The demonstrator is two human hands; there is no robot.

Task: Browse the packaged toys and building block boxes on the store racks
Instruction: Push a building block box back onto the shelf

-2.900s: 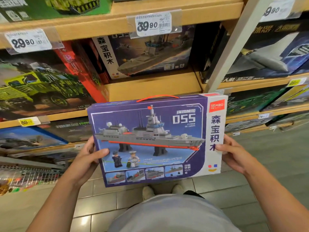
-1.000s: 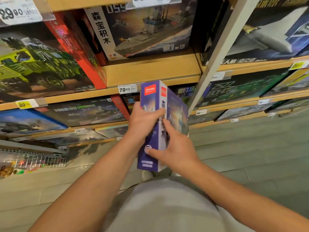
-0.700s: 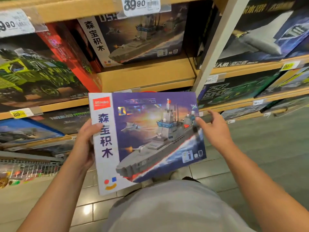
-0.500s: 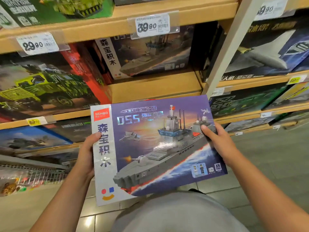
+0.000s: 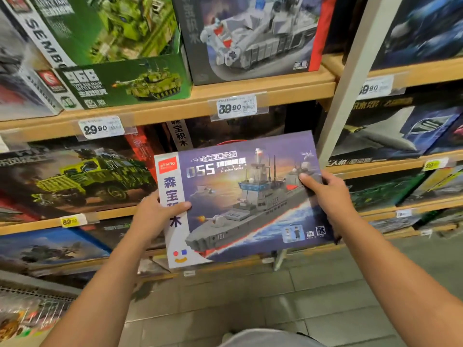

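**At frame centre: warship box in both hands, rack barely sampled**

At frame centre, held up before the shelves: the 055 warship box [image 5: 240, 196], front face toward the camera, tilted so its right end sits higher. Left hand [image 5: 156, 216] clamped on the white left edge, thumb lying across the printed strip, fingers hidden behind. Right hand [image 5: 325, 194] gripping the right edge, thumb pressed on the artwork, fingers wrapped around the back. Red carry handle [image 5: 233, 142] just peeking above the top edge.

Progress, judged from the scene: one box out and under inspection, nearly everything else on the racks untouched. Left to look over: the green tank box [image 5: 125, 81] at upper left, the grey tank box [image 5: 253, 36] at top centre, the green truck box [image 5: 75, 176] at middle left, the jet box [image 5: 390, 128] at right, plus the lower rows, dim and partly cut off.

Directly behind the held box, a dark shelf slot [image 5: 238, 126] under the 39.90 price tag [image 5: 236, 107], probably its home, though contents there too shadowed to read. Just to the right, the white upright post [image 5: 350, 78], near the box's top right corner and likely to snag it on a return. Below, grey floor tiles [image 5: 250, 296].
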